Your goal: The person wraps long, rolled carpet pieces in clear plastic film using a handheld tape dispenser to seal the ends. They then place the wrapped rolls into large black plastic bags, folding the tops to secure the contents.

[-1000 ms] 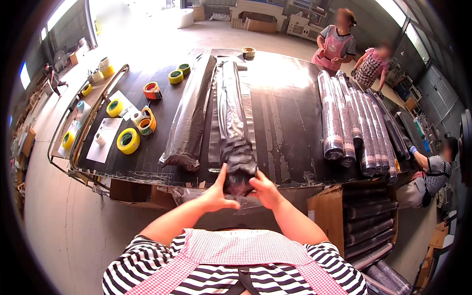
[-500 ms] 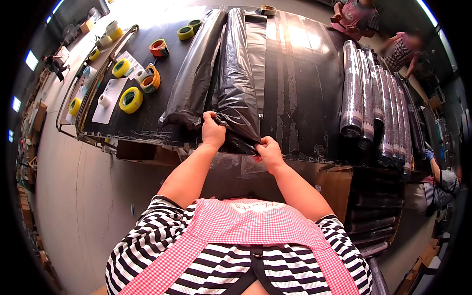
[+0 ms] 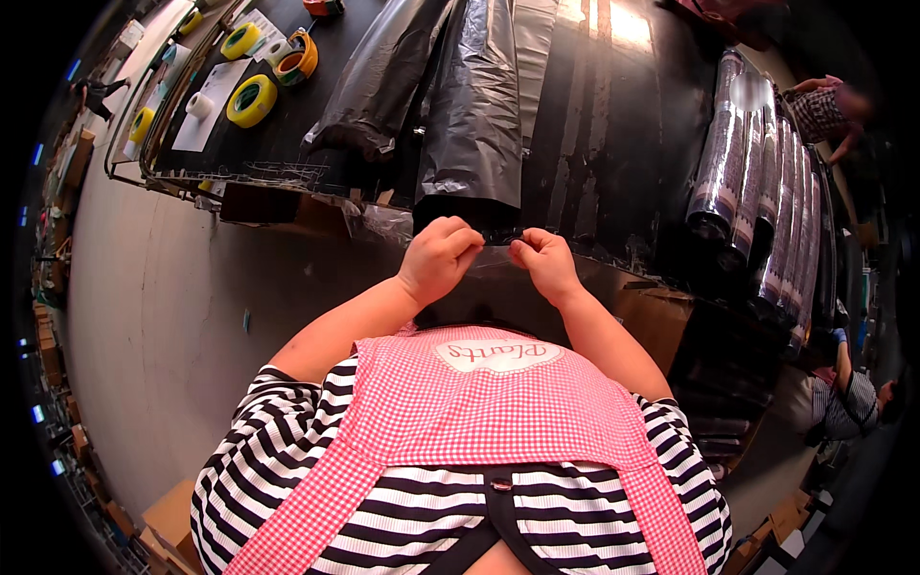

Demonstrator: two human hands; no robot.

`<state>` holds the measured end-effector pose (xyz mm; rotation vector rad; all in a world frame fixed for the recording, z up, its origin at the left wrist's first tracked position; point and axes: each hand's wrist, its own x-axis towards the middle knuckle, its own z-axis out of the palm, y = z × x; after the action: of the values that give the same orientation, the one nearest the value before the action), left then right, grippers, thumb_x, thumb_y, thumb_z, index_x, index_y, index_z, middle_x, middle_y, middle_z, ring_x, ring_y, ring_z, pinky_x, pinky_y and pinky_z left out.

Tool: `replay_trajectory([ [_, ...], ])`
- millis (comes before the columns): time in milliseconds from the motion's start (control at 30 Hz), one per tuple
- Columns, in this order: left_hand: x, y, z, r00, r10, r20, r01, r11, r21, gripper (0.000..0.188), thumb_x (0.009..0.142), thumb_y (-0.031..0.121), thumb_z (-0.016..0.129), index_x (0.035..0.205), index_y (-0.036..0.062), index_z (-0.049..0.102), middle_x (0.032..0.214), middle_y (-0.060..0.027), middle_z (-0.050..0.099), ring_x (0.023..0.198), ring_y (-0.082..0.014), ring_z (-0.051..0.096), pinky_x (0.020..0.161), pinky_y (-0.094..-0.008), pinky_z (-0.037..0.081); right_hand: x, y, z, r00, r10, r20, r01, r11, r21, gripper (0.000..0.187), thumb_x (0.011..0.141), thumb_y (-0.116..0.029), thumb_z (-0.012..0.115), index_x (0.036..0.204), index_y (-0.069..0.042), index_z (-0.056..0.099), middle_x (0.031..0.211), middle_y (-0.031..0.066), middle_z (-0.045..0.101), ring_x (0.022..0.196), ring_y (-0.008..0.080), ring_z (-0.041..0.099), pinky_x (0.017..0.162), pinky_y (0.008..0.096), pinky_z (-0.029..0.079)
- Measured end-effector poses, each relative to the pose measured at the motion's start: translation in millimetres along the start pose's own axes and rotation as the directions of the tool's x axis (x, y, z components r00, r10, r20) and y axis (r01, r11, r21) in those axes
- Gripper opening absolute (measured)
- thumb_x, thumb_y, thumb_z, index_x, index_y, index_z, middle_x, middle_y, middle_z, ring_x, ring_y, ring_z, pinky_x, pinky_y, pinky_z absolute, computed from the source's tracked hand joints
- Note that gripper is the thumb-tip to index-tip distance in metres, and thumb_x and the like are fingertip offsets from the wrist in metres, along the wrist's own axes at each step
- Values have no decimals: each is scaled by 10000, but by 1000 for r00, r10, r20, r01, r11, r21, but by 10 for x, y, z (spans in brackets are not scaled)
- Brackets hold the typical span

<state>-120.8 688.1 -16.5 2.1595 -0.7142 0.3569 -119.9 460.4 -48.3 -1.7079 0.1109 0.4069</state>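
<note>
A long roll in a black plastic bag [image 3: 471, 134] lies on the dark table, its near end hanging at the front edge. My left hand [image 3: 441, 257] pinches the left part of the bag's near edge. With thumb and finger closed, my right hand [image 3: 544, 263] grips the same edge farther right. Between the hands the plastic is stretched, and the bag's mouth looks dark inside. To the left lies a second black-wrapped roll [image 3: 369, 101], touched by neither hand.
Yellow tape rolls [image 3: 251, 101], an orange tape dispenser [image 3: 295, 59] and a white paper sheet [image 3: 206, 120] lie on the table's left. Shiny wrapped rolls [image 3: 724, 144] line its right side. A cardboard box [image 3: 654, 316] stands below. Co-workers [image 3: 843, 393] are at the right.
Both hands have pulled the bag's near end toward me, and its loose edge is now drawn out past the table edge. The view has shifted, with the table higher in it.
</note>
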Motion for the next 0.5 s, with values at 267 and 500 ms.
replay_trajectory([
  [267,188,63,405,1000,-30,-4,30,998,-62,209,762,60,752,962,52,691,919,-104,673,819,-307,674,714,-372,559,-46,-142,20,934,-353,54,344,849,-402,125,955,-13,528,951,22,648,815,89,673,729,174,654,694,301,521],
  [500,225,46,414,997,-74,21,75,995,-68,219,744,39,753,954,47,694,882,-97,664,796,-303,667,705,-369,559,-95,-347,24,923,-382,47,367,837,-406,127,846,-116,628,857,8,652,817,164,636,755,344,631,681,409,501],
])
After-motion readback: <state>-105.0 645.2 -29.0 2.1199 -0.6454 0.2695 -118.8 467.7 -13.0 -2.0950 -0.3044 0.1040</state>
